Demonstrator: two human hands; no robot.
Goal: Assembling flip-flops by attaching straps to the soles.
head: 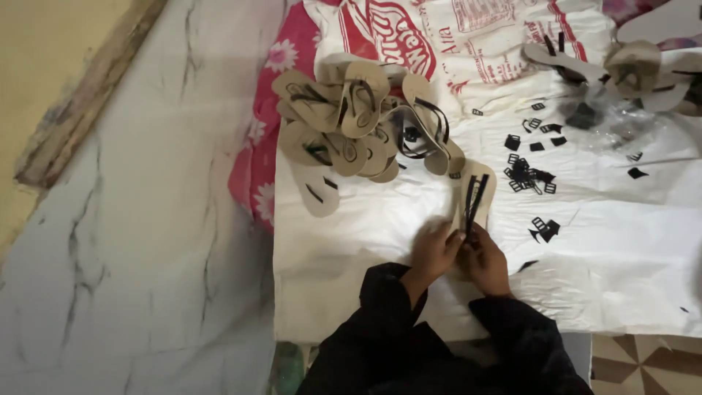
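Note:
A beige sandal sole (479,183) with black straps (474,201) lies on the white sheet (621,263), its near end held between both my hands. My left hand (433,252) grips the sole's left side with fingers curled. My right hand (486,257) pinches the near end of the straps. Both arms wear dark sleeves. A heap of several beige sandals with black straps (358,121) sits just beyond, to the left.
Small black buckles and strap pieces (528,175) lie scattered on the sheet to the right. More soles (629,69) rest at the far right by clear plastic. A pink flowered cloth (267,124) shows under the sheet. Marble floor (146,219) spreads left.

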